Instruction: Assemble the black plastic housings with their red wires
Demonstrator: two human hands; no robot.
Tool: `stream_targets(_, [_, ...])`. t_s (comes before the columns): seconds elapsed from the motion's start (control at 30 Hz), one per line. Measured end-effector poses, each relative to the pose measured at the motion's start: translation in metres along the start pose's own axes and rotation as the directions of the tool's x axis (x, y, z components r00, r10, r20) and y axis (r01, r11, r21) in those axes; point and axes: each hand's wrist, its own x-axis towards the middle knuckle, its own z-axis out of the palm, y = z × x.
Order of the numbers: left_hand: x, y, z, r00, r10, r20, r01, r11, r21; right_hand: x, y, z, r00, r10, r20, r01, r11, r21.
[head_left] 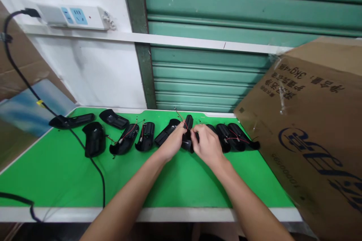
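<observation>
We seem to work inside a black shell [189,119], left hand [173,140] closed on it, right hand's [208,142] bent-fingered hold unclear, the next move wanting light fingertips.

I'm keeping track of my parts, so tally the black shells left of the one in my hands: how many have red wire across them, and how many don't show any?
Black shells with red wire across them: 2
Black shells showing no red wire: 4
Total: 6
</observation>
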Motion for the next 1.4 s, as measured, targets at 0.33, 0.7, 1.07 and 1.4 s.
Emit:
stream_targets(0.33, [-0.007,0.000,0.001,0.994,0.105,0.002,-0.095,0.886,0.454,-0.002,0.000,0.002,0.995,0.007,0.104,-0.007,1.000,-0.001])
stream_targets(0.7, [-0.008,0.020,0.000,0.993,0.107,0.057,-0.116,0.975,0.187,0.002,0.003,-0.003,0.939,0.342,-0.035,-0.294,0.852,0.434])
stream_targets(1.07, [-0.013,0.021,-0.003,0.980,0.073,0.187,-0.134,0.931,0.339,0.009,0.005,-0.013,0.832,0.392,0.392,-0.545,0.449,0.708])
stream_targets(1.4, [-0.011,0.021,-0.007,0.962,0.149,0.231,-0.243,0.852,0.464,0.003,0.004,-0.011,0.829,0.357,0.431,-0.560,0.505,0.657])
